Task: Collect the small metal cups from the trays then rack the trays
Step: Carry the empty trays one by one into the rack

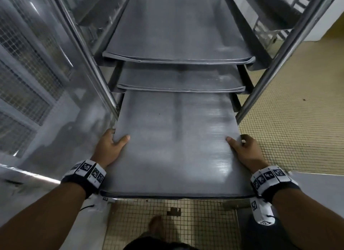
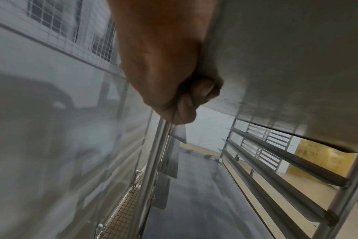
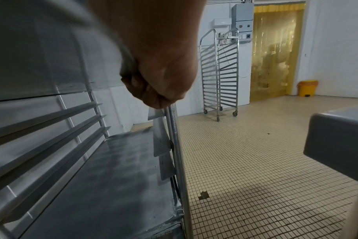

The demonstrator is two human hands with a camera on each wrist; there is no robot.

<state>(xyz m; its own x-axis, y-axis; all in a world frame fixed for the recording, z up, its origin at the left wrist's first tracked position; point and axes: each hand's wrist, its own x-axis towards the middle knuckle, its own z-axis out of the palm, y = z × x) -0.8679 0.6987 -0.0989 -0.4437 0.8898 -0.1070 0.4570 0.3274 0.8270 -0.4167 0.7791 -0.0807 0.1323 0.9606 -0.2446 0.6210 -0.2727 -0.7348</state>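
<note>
- Both hands hold the tray (image 1: 171, 149) by its near corners: left hand (image 1: 109, 147) on the left edge, right hand (image 1: 245, 152) on the right edge; thumbs on top, fingers curled under per both wrist views, so each grip is closed round the rim w/ nothing else in it.
- Tray sits part-way into the rack (image 1: 275, 63): far end between the uprights, near end sticking out toward the person, over the tiled floor (image 1: 186, 221).
- Two more trays already racked above it, on higher rails of the rack.
- Looks: flat, dull grey sheet metal, scuffed, low rolled rim, a faint darker streak down the middle. No small metal cups visible on it.
- Risk 1: tray edge misses a side rail and drops or wedges diagonally; likely cause would be pushing w/ one side ahead of the other.
- Risk 2: fingers under the rim get pinched vs the rack's uprights as the near corners reach them; both hands are just beside the posts.
- Risk 3: far end rides up into the tray above or dips below its rail if the near end is held too low or high; rail contact is hidden from the head view, can't tell if both sides are seated.
- Risk 4: hard shove could roll the rack away, if it's on castors like the empty rack (image 3: 219, 72) beyond it.
</note>
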